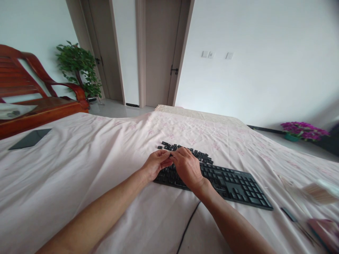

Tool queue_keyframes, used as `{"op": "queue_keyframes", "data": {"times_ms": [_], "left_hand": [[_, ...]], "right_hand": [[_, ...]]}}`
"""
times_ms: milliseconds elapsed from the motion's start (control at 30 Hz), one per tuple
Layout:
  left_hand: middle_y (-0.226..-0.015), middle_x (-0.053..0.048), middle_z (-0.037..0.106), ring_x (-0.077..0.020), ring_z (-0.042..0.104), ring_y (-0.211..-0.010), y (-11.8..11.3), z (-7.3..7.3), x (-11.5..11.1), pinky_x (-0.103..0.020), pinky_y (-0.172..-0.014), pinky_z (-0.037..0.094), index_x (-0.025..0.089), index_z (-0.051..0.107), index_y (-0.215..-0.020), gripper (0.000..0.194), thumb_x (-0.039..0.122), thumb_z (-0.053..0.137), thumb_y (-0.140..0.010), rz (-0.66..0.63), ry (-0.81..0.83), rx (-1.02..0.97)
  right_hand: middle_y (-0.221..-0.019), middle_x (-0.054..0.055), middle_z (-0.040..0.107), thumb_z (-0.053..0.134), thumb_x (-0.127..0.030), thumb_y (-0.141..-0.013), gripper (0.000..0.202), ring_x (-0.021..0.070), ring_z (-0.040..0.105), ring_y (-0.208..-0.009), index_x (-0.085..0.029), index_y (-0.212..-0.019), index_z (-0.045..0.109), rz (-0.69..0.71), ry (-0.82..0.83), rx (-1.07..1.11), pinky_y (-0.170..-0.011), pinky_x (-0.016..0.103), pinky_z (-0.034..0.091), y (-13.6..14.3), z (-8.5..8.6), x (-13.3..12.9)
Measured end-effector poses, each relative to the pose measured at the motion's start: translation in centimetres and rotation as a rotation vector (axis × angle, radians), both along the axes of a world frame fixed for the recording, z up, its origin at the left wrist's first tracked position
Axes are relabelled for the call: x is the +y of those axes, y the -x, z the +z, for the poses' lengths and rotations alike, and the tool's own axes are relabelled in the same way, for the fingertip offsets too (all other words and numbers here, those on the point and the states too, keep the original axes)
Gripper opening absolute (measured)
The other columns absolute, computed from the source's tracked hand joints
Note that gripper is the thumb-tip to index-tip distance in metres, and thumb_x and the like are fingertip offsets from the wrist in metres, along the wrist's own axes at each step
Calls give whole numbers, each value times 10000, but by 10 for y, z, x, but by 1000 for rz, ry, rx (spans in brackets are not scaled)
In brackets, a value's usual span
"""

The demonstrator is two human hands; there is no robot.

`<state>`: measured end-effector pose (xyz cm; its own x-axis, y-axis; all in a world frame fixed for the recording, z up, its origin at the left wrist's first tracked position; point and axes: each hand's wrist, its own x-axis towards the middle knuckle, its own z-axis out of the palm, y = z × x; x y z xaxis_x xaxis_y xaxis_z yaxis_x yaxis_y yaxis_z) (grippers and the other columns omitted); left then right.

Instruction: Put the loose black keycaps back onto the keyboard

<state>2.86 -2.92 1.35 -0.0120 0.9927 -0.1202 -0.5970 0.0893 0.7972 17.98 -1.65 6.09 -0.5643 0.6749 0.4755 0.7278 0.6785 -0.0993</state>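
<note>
My left hand (157,164) is closed in a pinch on a small dark keycap (171,155), mostly covered by the fingers. Against it, the fingertips of my right hand (187,167) are also drawn together; whatever they hold is hidden behind the knuckles. Both hands are over the left part of a black keyboard (238,185), which lies on the pink flowered cloth. Just beyond the keyboard's far edge lie several loose black keycaps (203,156), some of them behind my right hand.
A black cable (188,224) runs from the keyboard towards me. To the right lie a bundle of thin sticks (320,193) in clear wrapping, a dark-handled tool (289,214) and a pink item (324,231). A dark flat tablet-like device (30,138) rests on the cloth (119,211) at far left.
</note>
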Motion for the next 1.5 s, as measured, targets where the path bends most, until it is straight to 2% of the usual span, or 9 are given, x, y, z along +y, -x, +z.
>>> {"op": "queue_keyframes", "data": {"times_ms": [200, 300, 400, 500, 567, 667, 867, 1233, 1500], "left_hand": [[-737, -14, 685, -100, 666, -677, -1, 0, -1, -202, -667, 542, 134, 627, -804, 285, 322, 795, -671, 0, -9, -3], [-762, -20, 684, -110, 664, -696, -1, 2, -2, -212, -662, 526, 141, 635, -832, 312, 369, 781, -677, -5, 0, 87], [-844, -48, 699, -144, 665, -739, 5, 4, 0, -212, -606, 483, 150, 647, -846, 327, 439, 724, -713, 80, -90, 354], [-817, -35, 699, -156, 648, -714, 17, 1, 6, -233, -610, 455, 170, 661, -838, 301, 460, 651, -758, 263, -235, 695], [-796, -26, 699, -161, 637, -693, 27, -5, 11, -254, -665, 458, 182, 670, -829, 271, 443, 637, -760, 372, -251, 857], [-821, -34, 705, -171, 634, -701, 39, -17, 18, -262, -668, 456, 191, 678, -834, 255, 428, 603, -773, 422, -203, 987], [-798, -37, 707, -186, 628, -721, 48, -31, 23, -283, -700, 455, 194, 679, -825, 244, 417, 590, -779, 426, -188, 1042], [-816, -30, 713, -176, 626, -713, 49, -38, 25, -268, -700, 464, 202, 684, -789, 207, 390, 602, -762, 392, -184, 1087], [-845, -31, 719, -177, 625, -741, 47, -36, 23, -266, -734, 463, 212, 695, -785, 174, 357, 605, -752, 387, -184, 1103]], "right_hand": [[-910, 36, 612, 478, -286, -944, 204, 155, 527, -877, -228, -870, 659, 17, -25, 57, -738, 232, 407, 1, 1, -1], [-906, 36, 611, 483, -299, -944, 208, 150, 532, -874, -228, -883, 669, 18, -13, 68, -746, 227, 409, -1, 1, 0], [-897, 28, 610, 512, -310, -932, 190, 146, 541, -857, -237, -889, 682, 9, 27, 17, -731, 226, 406, -6, -4, 1], [-854, 16, 608, 554, -317, -907, 172, 148, 550, -831, -246, -832, 691, -7, 84, -105, -670, 231, 392, -11, -12, 1], [-833, 12, 608, 566, -320, -897, 185, 151, 553, -819, -244, -777, 684, -12, 109, -171, -623, 234, 373, -12, -17, -1], [-835, 11, 613, 575, -312, -890, 194, 154, 556, -822, -238, -741, 675, -1, 125, -227, -600, 240, 361, -12, -23, -4], [-857, 23, 620, 580, -258, -881, 153, 165, 553, -836, -221, -763, 668, 23, 114, -294, -637, 257, 381, -9, -24, -10], [-881, 37, 619, 558, -221, -887, 144, 182, 537, -843, -209, -775, 648, 49, 70, -331, -679, 288, 403, -4, -30, -15], [-867, 92, 608, 520, -64, -836, 177, 221, 525, -821, -164, -841, 667, 71, -19, -456, -680, 342, 416, 4, -30, -25]]}}
